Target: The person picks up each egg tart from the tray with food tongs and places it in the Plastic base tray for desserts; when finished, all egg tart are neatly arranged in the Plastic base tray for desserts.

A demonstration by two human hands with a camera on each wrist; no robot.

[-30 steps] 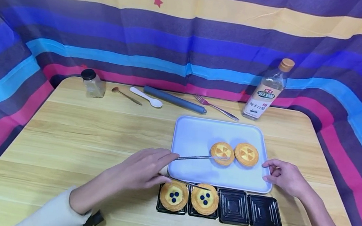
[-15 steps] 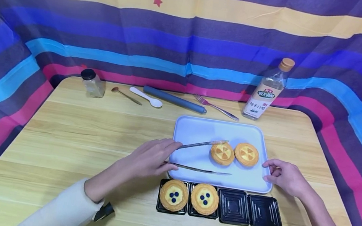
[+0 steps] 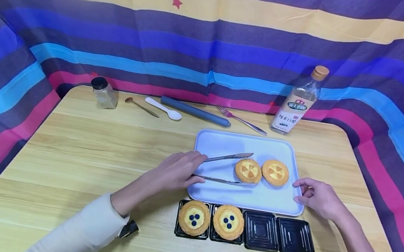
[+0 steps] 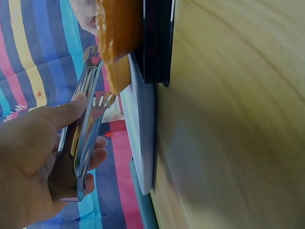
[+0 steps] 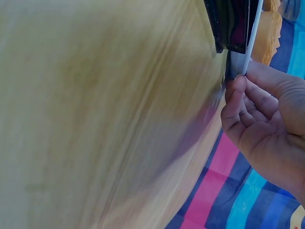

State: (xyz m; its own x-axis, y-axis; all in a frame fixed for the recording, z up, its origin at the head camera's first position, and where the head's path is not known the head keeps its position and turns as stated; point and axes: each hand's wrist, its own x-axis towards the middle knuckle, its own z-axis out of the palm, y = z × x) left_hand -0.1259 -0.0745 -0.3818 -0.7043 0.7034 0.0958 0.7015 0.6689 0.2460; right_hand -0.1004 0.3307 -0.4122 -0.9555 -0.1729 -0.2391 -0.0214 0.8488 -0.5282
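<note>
My left hand (image 3: 176,170) grips metal food tongs (image 4: 78,143) around their arms. In the head view the spread tong arms reach over the pale tray (image 3: 212,192), one tip on each side of the left tart (image 3: 248,170). Whether they touch it I cannot tell. A second tart (image 3: 275,172) with the same cut-crust top sits beside it on the tray. At the tray's right edge my right hand (image 3: 321,198) pinches the rim between thumb and fingers. Two blueberry-topped tarts, one left (image 3: 193,218) and one right (image 3: 228,222), fill black square trays in front.
Two more black square trays, a left one (image 3: 261,231) and a right one (image 3: 295,238), hold nothing. Along the back lie a jar (image 3: 104,94), small spoon (image 3: 142,107), white spoon (image 3: 163,108), dark blue rod (image 3: 196,111), fork (image 3: 242,120) and a vinegar bottle (image 3: 294,106).
The left hand with the tongs has moved right and away from me, from near the blueberry tarts to around the left tart on the tray. The right hand stays put.
</note>
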